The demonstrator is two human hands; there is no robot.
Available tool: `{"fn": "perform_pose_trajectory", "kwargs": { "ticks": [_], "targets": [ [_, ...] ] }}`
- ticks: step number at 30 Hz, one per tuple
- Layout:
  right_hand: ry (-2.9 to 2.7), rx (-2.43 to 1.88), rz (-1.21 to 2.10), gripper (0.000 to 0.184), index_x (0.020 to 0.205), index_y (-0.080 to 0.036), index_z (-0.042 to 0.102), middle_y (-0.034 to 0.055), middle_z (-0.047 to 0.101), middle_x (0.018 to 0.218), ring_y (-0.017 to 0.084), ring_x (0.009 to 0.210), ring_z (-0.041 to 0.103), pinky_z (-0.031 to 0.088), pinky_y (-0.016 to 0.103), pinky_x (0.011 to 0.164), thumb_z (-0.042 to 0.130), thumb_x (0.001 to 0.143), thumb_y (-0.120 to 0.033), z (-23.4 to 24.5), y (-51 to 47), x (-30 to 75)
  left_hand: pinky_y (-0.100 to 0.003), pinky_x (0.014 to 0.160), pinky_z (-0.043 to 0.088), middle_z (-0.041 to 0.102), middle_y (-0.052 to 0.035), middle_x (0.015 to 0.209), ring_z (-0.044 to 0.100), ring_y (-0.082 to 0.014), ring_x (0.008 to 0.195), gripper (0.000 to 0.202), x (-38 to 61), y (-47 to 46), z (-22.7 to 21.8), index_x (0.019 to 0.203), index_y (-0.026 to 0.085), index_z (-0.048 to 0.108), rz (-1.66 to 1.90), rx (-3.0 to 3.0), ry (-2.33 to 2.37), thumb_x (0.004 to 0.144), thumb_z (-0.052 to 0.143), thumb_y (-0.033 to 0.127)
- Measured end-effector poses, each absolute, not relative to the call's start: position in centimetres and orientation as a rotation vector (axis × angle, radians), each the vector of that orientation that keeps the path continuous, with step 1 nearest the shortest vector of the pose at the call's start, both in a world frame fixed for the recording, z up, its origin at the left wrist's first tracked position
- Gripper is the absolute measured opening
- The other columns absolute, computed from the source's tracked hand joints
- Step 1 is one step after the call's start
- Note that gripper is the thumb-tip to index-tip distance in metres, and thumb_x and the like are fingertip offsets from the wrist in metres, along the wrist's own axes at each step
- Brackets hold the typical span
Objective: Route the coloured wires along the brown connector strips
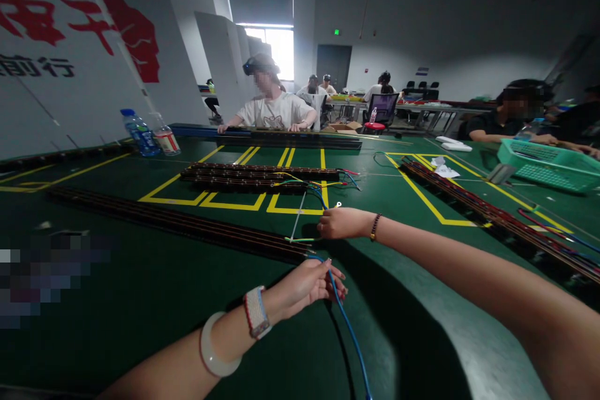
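My left hand (pixel 313 286), with a watch and a pale bangle on its wrist, pinches a blue wire (pixel 345 319). This wire leaves the near end of a long dark strip (pixel 187 225) carrying copper-coloured lines, and trails down to the table's front. Just above, my right hand (pixel 342 224) is closed. A yellow-green wire (pixel 300 239) from the same strip end runs into it, and a small ring terminal (pixel 338 204) shows over its knuckles. A thin pale strand (pixel 298 215) lies between this strip and a bundle of dark strips (pixel 257 176) behind it.
The green table (pixel 398 319) bears yellow tape outlines (pixel 234 205). More dark strips with wires (pixel 487 219) lie at right, near a green basket (pixel 553 165). Two bottles (pixel 140 133) stand at back left. A co-worker (pixel 276 106) sits across the table, another (pixel 510 112) at right.
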State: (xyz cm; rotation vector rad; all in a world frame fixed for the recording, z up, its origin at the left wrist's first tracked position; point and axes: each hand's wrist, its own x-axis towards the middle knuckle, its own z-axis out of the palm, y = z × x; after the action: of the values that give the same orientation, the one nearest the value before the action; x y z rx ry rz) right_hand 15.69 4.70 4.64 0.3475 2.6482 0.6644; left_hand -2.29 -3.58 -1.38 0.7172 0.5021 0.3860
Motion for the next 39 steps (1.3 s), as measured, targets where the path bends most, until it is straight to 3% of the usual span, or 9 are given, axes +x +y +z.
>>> {"fn": "perform_pose_trajectory", "kwargs": {
  "ticks": [5,8,11,14,20,22,28,33,39],
  "targets": [
    [2.610,0.163,0.637,0.025,0.080,-0.012,0.060,0.0060,0.058,0.087,0.015,0.075,0.050,0.034,0.031,0.064,0.038,0.092,-0.008,3.9,5.3,15.1,-0.030,0.074,0.047,0.061,-0.0131,0.079,0.062,-0.0149,0.071,0.035,-2.5,-3.6,-0.7,0.088,0.003,0.054,0.359,0.732,0.526,0.095,0.034,0.032],
    [2.646,0.307,0.616,0.023,0.085,-0.013,0.061,0.0059,0.058,0.087,0.015,0.074,0.051,0.037,0.031,0.067,0.040,0.093,-0.011,4.2,4.8,16.0,-0.029,0.072,0.047,0.061,-0.0130,0.078,0.062,-0.0142,0.069,0.036,-2.5,-3.5,-0.6,0.089,0.002,0.054,0.362,0.740,0.527,0.095,0.034,0.032],
    [2.711,0.720,0.491,0.018,0.102,-0.015,0.061,0.0064,0.060,0.090,0.016,0.078,0.054,0.041,0.030,0.071,0.046,0.092,-0.015,4.5,3.6,17.7,-0.028,0.071,0.047,0.060,-0.0132,0.078,0.061,-0.0138,0.068,0.036,-2.5,-3.5,-0.7,0.090,0.002,0.055,0.365,0.725,0.515,0.095,0.035,0.031],
    [2.848,1.168,0.210,0.028,0.115,-0.016,0.059,0.0080,0.061,0.099,0.018,0.090,0.056,0.044,0.030,0.078,0.053,0.091,-0.029,4.3,1.5,19.5,-0.029,0.072,0.048,0.060,-0.0133,0.080,0.061,-0.0141,0.070,0.035,-2.4,-3.5,-1.1,0.092,0.002,0.054,0.370,0.724,0.495,0.094,0.037,0.032],
    [3.012,2.408,-0.234,0.024,0.107,-0.018,0.062,0.0047,0.062,0.098,0.013,0.083,0.057,0.046,0.026,0.076,0.052,0.091,-0.033,2.0,-3.8,21.0,-0.029,0.072,0.049,0.061,-0.0139,0.081,0.062,-0.0141,0.070,0.038,-2.3,-3.6,-1.5,0.095,0.001,0.057,0.380,0.780,0.505,0.093,0.042,0.036],
    [2.956,2.614,-0.294,0.024,0.107,-0.019,0.062,0.0042,0.062,0.098,0.014,0.084,0.056,0.045,0.027,0.077,0.052,0.090,-0.032,1.3,-5.2,20.9,-0.028,0.071,0.049,0.062,-0.0134,0.081,0.062,-0.0140,0.070,0.036,-2.3,-3.8,-1.2,0.096,0.001,0.057,0.373,0.763,0.536,0.092,0.043,0.034],
    [2.912,2.630,-0.373,0.023,0.106,-0.019,0.063,0.0034,0.061,0.096,0.013,0.083,0.055,0.043,0.028,0.078,0.050,0.089,-0.027,1.0,-6.4,20.8,-0.025,0.066,0.048,0.061,-0.0107,0.077,0.061,-0.0122,0.066,0.036,-2.5,-4.1,-0.5,0.092,0.001,0.058,0.370,0.849,0.619,0.090,0.046,0.035],
    [2.939,2.500,-0.313,0.022,0.105,-0.018,0.062,0.0036,0.060,0.094,0.014,0.083,0.054,0.043,0.028,0.078,0.049,0.088,-0.022,0.9,-6.3,20.9,-0.020,0.053,0.043,0.059,-0.0083,0.066,0.056,-0.0102,0.053,0.044,-2.8,-3.7,-0.2,0.085,0.003,0.058,0.262,1.175,0.720,0.090,0.041,0.044],
    [2.961,2.237,-0.253,0.024,0.106,-0.017,0.061,0.0054,0.059,0.093,0.014,0.085,0.054,0.043,0.028,0.078,0.043,0.092,-0.022,1.0,-6.5,20.4,-0.017,0.045,0.036,0.051,-0.0020,0.051,0.046,-0.0080,0.042,0.041,-2.9,-2.7,-0.3,0.075,0.007,0.058,0.298,1.691,0.867,0.090,0.037,0.040]
  ]
}}
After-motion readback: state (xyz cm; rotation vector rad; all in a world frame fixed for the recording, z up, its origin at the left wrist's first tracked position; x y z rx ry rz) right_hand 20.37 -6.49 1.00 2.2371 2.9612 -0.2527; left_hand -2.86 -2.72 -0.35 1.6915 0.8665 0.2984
